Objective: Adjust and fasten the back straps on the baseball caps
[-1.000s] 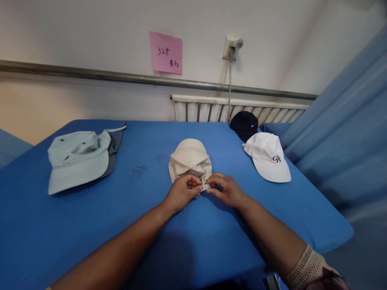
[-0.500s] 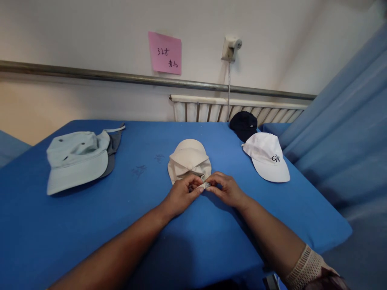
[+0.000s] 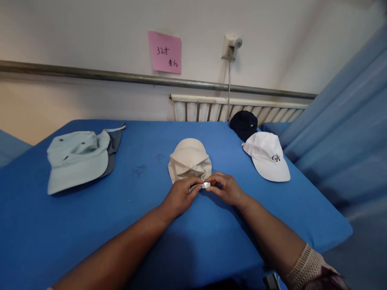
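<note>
A beige baseball cap (image 3: 190, 157) lies on the blue-covered bed (image 3: 145, 233), its brim pointing away and its back strap toward me. My left hand (image 3: 183, 195) pinches the strap from the left, thumb against fingertips. From the right, my right hand (image 3: 225, 188) pinches the strap's other part by its small shiny metal buckle (image 3: 207, 185). The buckle shows between the two sets of fingertips. Parts of the strap are hidden under my fingers.
On the left sits a pale blue-grey cap (image 3: 78, 161) over a dark grey one (image 3: 113, 151). A white cap (image 3: 264, 151) and a navy cap (image 3: 243, 123) lie at the right. Behind are a radiator (image 3: 205, 109) and a metal rail (image 3: 127, 77); a blue curtain (image 3: 341, 104) hangs right.
The buckle has turned so its bright flat face shows more. My left fingers have closed down nearer the strap. The other caps have stayed put.
</note>
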{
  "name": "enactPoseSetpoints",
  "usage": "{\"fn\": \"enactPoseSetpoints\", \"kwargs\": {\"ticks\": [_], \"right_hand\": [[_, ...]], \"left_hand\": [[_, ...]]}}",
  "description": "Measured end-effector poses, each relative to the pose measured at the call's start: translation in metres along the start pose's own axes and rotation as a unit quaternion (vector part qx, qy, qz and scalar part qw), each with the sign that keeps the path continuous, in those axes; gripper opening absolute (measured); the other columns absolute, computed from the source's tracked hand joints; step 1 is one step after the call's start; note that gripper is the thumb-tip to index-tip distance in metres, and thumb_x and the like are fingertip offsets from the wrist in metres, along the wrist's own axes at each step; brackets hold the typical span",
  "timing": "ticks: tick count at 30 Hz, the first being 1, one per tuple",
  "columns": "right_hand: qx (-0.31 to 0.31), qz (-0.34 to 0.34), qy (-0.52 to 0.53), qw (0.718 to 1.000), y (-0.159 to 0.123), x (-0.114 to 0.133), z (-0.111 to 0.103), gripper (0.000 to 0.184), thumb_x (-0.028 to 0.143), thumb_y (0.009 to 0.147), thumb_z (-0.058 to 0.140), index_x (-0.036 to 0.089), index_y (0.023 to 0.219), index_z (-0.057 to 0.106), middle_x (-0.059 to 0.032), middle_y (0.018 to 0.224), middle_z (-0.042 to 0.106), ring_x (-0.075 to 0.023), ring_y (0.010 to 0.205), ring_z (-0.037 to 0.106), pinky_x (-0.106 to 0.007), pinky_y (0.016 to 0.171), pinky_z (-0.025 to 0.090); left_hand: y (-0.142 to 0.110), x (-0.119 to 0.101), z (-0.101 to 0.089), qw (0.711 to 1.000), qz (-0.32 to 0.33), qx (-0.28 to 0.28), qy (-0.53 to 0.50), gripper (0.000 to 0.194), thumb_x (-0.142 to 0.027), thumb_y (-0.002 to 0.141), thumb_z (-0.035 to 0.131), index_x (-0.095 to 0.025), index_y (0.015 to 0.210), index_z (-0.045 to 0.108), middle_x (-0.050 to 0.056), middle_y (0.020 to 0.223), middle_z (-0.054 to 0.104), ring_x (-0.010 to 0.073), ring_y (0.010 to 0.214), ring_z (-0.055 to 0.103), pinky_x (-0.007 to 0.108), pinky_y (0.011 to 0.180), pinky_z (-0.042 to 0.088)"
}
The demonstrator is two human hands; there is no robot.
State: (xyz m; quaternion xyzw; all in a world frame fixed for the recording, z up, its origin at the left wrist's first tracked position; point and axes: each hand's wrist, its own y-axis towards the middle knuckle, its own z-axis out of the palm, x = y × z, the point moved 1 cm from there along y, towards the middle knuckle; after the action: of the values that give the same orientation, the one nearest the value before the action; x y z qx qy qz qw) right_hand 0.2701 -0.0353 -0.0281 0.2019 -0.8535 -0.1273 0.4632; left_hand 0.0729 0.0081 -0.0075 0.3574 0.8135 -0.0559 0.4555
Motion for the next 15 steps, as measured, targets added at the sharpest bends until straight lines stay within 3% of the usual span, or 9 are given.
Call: {"fn": "enactPoseSetpoints", "kwargs": {"ticks": [2,7,11,15], "right_hand": [[-0.003,-0.009,-0.002,1.0,-0.0003,0.0009,-0.0002,0.014,0.027,0.086,0.067,0.021,0.099,0.066,-0.004,0.089,0.066,-0.014,0.072,0.06,-0.027,0.067,0.048],[-0.016,-0.009,0.015,1.0,0.0002,0.0034,-0.0001,0.014,0.029,0.084,0.069,0.021,0.095,0.066,-0.0035,0.086,0.066,-0.0135,0.069,0.06,-0.027,0.066,0.049],[-0.035,0.012,0.052,0.998,0.0007,0.0033,0.0019,0.014,0.031,0.082,0.071,0.02,0.091,0.067,-0.0021,0.081,0.067,-0.0126,0.064,0.059,-0.026,0.064,0.048],[-0.051,0.037,0.079,0.995,0.0009,0.002,0.0053,0.016,0.034,0.08,0.072,0.021,0.088,0.068,-0.0013,0.078,0.067,-0.0127,0.063,0.058,-0.026,0.062,0.048]], "left_hand": [[0.0021,0.0018,0.0028,0.992,-0.075,-0.021,-0.099,0.012,-0.026,0.083,0.062,-0.02,0.092,0.063,0.002,0.083,0.069,0.0156,0.074,0.066,0.028,0.068,0.052],[0.0062,0.0029,0.0073,0.934,-0.218,-0.015,-0.282,0.022,-0.029,0.071,0.073,-0.017,0.081,0.058,-0.004,0.059,0.059,0.0095,0.05,0.056,0.022,0.05,0.046],[0.0064,0.0014,0.0071,0.907,-0.246,-0.026,-0.34,0.025,-0.028,0.067,0.076,-0.016,0.079,0.057,-0.005,0.054,0.057,0.0083,0.047,0.053,0.02,0.047,0.043],[0.0052,0.0018,0.009,0.922,-0.222,-0.035,-0.315,0.02,-0.028,0.07,0.073,-0.016,0.076,0.057,-0.005,0.054,0.057,0.0088,0.047,0.053,0.02,0.047,0.043]]}}
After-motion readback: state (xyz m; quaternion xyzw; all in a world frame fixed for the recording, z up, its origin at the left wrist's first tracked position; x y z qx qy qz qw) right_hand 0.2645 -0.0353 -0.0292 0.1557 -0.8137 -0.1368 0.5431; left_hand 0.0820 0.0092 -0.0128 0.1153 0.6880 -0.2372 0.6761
